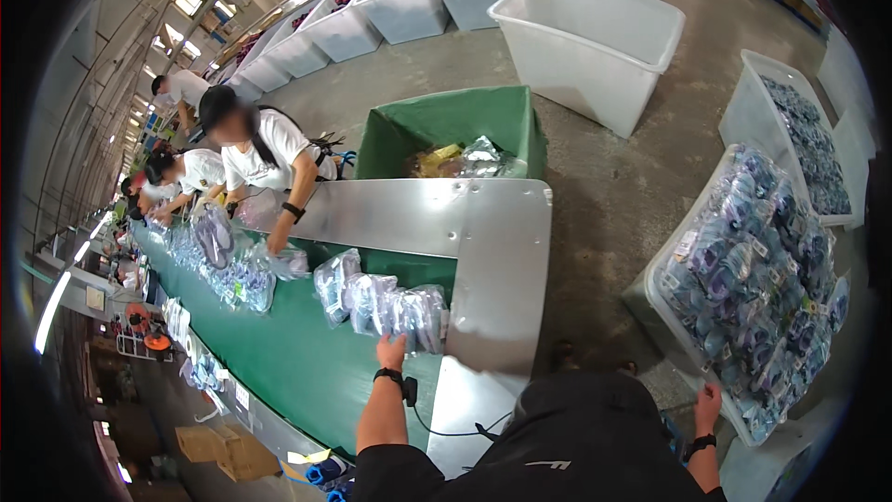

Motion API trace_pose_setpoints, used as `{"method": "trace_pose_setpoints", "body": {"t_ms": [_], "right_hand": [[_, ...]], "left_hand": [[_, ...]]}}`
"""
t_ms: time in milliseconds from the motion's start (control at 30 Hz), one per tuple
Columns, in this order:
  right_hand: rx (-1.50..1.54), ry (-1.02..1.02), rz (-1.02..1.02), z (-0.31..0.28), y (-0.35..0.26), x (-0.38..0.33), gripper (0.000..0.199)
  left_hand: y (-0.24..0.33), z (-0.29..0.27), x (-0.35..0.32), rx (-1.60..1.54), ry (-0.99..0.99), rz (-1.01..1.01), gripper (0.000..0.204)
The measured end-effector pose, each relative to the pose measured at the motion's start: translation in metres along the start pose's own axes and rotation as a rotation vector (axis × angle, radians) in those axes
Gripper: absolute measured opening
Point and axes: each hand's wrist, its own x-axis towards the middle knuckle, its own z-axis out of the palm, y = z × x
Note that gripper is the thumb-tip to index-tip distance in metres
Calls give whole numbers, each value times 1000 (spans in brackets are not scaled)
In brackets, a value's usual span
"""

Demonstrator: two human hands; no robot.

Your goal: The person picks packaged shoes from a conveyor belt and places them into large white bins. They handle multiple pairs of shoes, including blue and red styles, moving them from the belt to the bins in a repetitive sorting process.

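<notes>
The left hand [391, 351] is stretched out flat, nothing gripped, fingertips touching the near edge of a row of clear plastic bags of bluish footwear [386, 302] lying on the green conveyor belt [307, 353], right by the bare metal end plate [502, 270]. Over on the right, the right hand [709, 403] is curled over the rim of a tilted translucent plastic crate [650, 302] piled with the same bagged items. Further along the left, more bags are being sorted by other people [255, 144], and a green-lined bin [446, 125] is parked at the far end.
</notes>
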Motion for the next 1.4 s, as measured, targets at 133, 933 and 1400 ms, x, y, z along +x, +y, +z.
{"method": "trace_pose_setpoints", "body": {"t_ms": [133, 933, 1400], "right_hand": [[179, -80, 271, -3, 0, -26, 23], [22, -364, 202, 39, -73, -15, 37], [265, -494, 275, 38, -165, -6, 40]], "left_hand": [[11, 13, 17, -5, -125, 12, 76], [2, -32, -182, -970, -306, 166, 78], [40, -26, -230, -920, -644, -253, 85]]}}
